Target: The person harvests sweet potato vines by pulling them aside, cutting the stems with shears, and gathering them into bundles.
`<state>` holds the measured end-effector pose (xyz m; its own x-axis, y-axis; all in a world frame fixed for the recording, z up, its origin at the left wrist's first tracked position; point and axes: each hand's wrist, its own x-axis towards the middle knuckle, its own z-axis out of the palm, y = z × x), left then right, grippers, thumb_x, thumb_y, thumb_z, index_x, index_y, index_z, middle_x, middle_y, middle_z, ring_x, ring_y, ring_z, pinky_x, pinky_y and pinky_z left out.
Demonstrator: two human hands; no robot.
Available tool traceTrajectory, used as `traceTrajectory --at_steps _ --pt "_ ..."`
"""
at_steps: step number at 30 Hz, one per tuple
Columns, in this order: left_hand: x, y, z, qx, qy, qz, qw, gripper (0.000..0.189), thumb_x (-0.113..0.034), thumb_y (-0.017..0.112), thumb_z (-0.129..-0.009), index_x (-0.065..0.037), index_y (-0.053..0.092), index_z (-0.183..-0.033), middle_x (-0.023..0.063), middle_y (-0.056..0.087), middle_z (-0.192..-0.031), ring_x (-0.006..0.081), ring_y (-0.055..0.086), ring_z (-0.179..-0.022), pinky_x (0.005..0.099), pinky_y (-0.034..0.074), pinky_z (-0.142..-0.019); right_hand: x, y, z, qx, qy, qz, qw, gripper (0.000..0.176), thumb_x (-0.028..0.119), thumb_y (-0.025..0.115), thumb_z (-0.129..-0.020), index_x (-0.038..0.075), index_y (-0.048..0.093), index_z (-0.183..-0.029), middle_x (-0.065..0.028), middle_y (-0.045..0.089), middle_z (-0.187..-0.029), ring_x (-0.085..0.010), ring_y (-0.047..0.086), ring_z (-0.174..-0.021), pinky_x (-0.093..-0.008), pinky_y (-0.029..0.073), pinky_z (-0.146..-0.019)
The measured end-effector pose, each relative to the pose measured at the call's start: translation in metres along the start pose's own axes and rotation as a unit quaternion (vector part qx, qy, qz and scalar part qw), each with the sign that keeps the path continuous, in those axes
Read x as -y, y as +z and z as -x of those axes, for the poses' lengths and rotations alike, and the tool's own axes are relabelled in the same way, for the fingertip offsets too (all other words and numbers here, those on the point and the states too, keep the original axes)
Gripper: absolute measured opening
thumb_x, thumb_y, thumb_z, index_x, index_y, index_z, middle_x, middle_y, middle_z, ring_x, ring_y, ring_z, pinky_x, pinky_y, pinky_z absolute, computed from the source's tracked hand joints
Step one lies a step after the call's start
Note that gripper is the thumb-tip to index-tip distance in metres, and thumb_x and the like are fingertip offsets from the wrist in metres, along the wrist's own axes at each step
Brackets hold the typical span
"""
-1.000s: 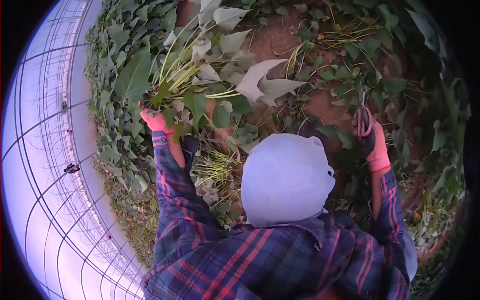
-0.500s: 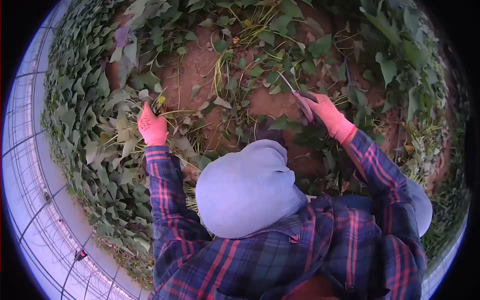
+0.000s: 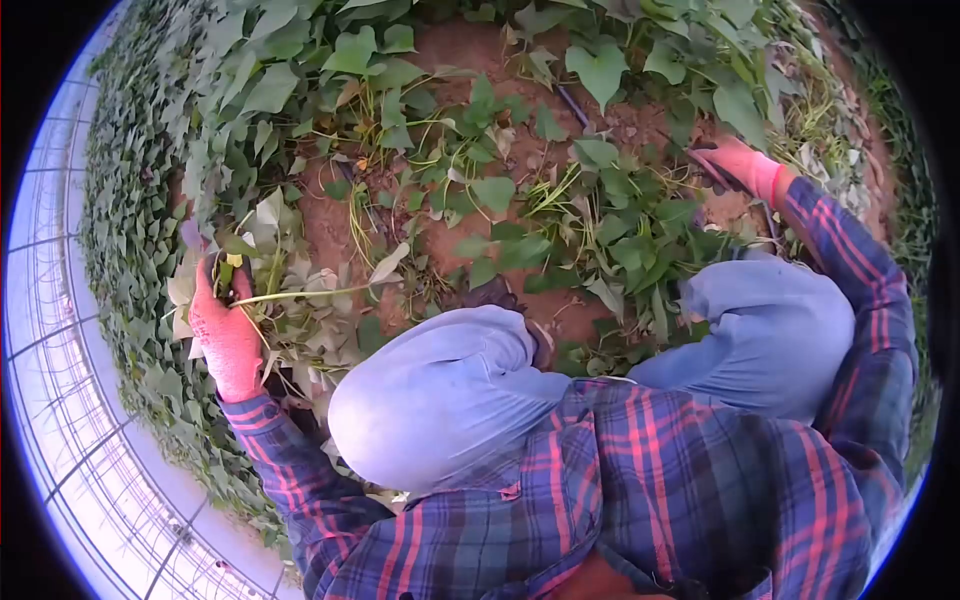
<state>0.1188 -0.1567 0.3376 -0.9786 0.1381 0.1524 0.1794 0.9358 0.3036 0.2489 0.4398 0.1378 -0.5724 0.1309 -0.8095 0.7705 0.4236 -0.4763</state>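
Far left: a wire grid [image 3: 75, 350] curves along the edge of the head view; beside it, a thick band of green leaves [image 3: 135, 240].
Left hand: the gloved left hand [image 3: 225, 335] is among pale cut-looking leaves [image 3: 300, 320], thumb and fingers bent in a loose curve; a long stem [image 3: 310, 294] runs right from the fingers and ends in a leaf [image 3: 389, 263]; whether the fingers pinch the stem, one cannot tell.
Middle ground: reddish soil [image 3: 455, 240] shows between low vines [image 3: 640, 225]; a dark shoe [image 3: 492, 293] is partly visible just beyond the knee.
Legs: the wearer's left knee [image 3: 390, 420] and right knee [image 3: 790, 310] are bent, in light blue trousers; a plaid shirt [image 3: 640, 480] fills the bottom.
Right hand: the gloved right hand [image 3: 735, 165] is wrapped around the pink handles of the scissors [image 3: 708, 168], well apart from the left hand; the blades cannot be made out.
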Motion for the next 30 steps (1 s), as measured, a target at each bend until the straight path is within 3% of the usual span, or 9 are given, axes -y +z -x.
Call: traceTrajectory --at_steps 3,6,9,11,14,15,17,23,30 --pt "-0.077 0.0 -0.021 0.083 0.115 -0.013 0.99 0.028 -0.005 0.06 -0.085 -0.004 0.056 -0.113 0.0177 0.067 -0.096 0.0283 0.066 -0.087 0.035 0.049 -0.075 -0.053 -0.008 -0.028 -0.04 -0.029 0.038 0.998 0.034 0.037 0.052 -0.091 0.006 0.063 -0.086 -0.0055 0.064 -0.069 -0.0129 0.061 -0.055 -0.0274 0.045 -0.045" --pt "-0.157 0.031 -0.032 0.237 0.257 -0.065 0.935 0.037 -0.001 0.058 -0.082 -0.007 0.055 -0.119 0.0198 0.065 -0.096 0.0356 0.063 -0.091 0.038 0.048 -0.078 -0.116 -0.002 -0.101 -0.179 -0.111 -0.092 0.973 0.03 0.035 0.055 -0.091 0.008 0.064 -0.085 -0.0041 0.06 -0.066 -0.0151 0.055 -0.052 -0.0293 0.043 -0.048" --pt "-0.217 0.081 -0.032 0.392 0.353 -0.065 0.847 0.048 -0.007 0.059 -0.081 -0.011 0.049 -0.127 0.0209 0.064 -0.094 0.039 0.061 -0.089 0.0441 0.048 -0.075 -0.114 -0.001 -0.138 -0.256 -0.049 -0.386 0.885 0.036 0.037 0.055 -0.091 0.004 0.065 -0.087 -0.0067 0.066 -0.077 -0.0182 0.056 -0.06 -0.0319 0.045 -0.055" --pt "-0.251 0.121 -0.027 0.482 0.381 -0.113 0.781 0.057 -0.012 0.058 -0.082 -0.011 0.04 -0.136 0.0202 0.063 -0.083 0.037 0.062 -0.079 0.0456 0.047 -0.069 -0.104 0.003 -0.157 -0.351 -0.295 -0.263 0.849 0.038 0.036 0.057 -0.089 -0.001 0.062 -0.1 -0.0105 0.068 -0.088 -0.0199 0.058 -0.067 -0.0328 0.047 -0.062" --pt "-0.298 0.187 -0.017 0.564 0.401 -0.129 0.711 0.066 -0.008 0.057 -0.08 -0.01 0.032 -0.141 0.0215 0.064 -0.083 0.0347 0.064 -0.078 0.0449 0.049 -0.071 -0.041 0.018 -0.131 -0.392 -0.222 0.137 0.882 0.042 0.034 0.053 -0.09 0.002 0.054 -0.116 -0.0177 0.066 -0.099 -0.0317 0.063 -0.082 -0.0392 0.048 -0.076" --pt "-0.311 0.211 -0.015 0.551 0.432 -0.112 0.706 0.069 -0.009 0.058 -0.079 -0.01 0.03 -0.142 0.0224 0.063 -0.085 0.0359 0.063 -0.082 0.0448 0.049 -0.075 -0.03 0.025 -0.133 -0.348 -0.202 0.369 0.838 0.044 0.036 0.05 -0.091 0.004 0.052 -0.12 -0.0196 0.065 -0.101 -0.036 0.063 -0.089 -0.0412 0.047 -0.081" --pt "-0.334 0.259 -0.015 0.518 0.453 -0.108 0.717 0.072 -0.013 0.059 -0.078 -0.01 0.027 -0.143 0.0233 0.064 -0.092 0.0362 0.063 -0.089 0.0442 0.049 -0.079 0.01 0.023 -0.091 -0.283 -0.216 -0.1 0.929 0.045 0.04 0.044 -0.091 0.006 0.052 -0.12 -0.0227 0.063 -0.101 -0.0393 0.061 -0.094 -0.0454 0.047 -0.083" --pt "-0.352 0.329 -0.075 0.435 0.263 -0.198 0.838 0.082 -0.016 0.056 -0.081 -0.007 0.01 -0.148 0.0216 0.062 -0.113 0.0321 0.061 -0.105 0.0393 0.048 -0.09 -0.001 0.042 -0.1 -0.262 -0.278 0.042 0.923 0.04 0.038 0.049 -0.091 0.011 0.052 -0.121 -0.0199 0.064 -0.095 -0.0386 0.061 -0.089 -0.0457 0.048 -0.077" --pt "-0.317 0.355 -0.098 0.432 0.248 -0.215 0.84 0.079 -0.028 0.059 -0.083 -0.008 0.016 -0.147 0.0209 0.062 -0.112 0.0322 0.06 -0.105 0.0391 0.047 -0.092 -0.051 0.045 -0.102 -0.225 -0.268 -0.142 0.926 0.035 0.037 0.048 -0.09 0.009 0.056 -0.108 -0.0165 0.063 -0.079 -0.035 0.061 -0.075 -0.0425 0.048 -0.07"
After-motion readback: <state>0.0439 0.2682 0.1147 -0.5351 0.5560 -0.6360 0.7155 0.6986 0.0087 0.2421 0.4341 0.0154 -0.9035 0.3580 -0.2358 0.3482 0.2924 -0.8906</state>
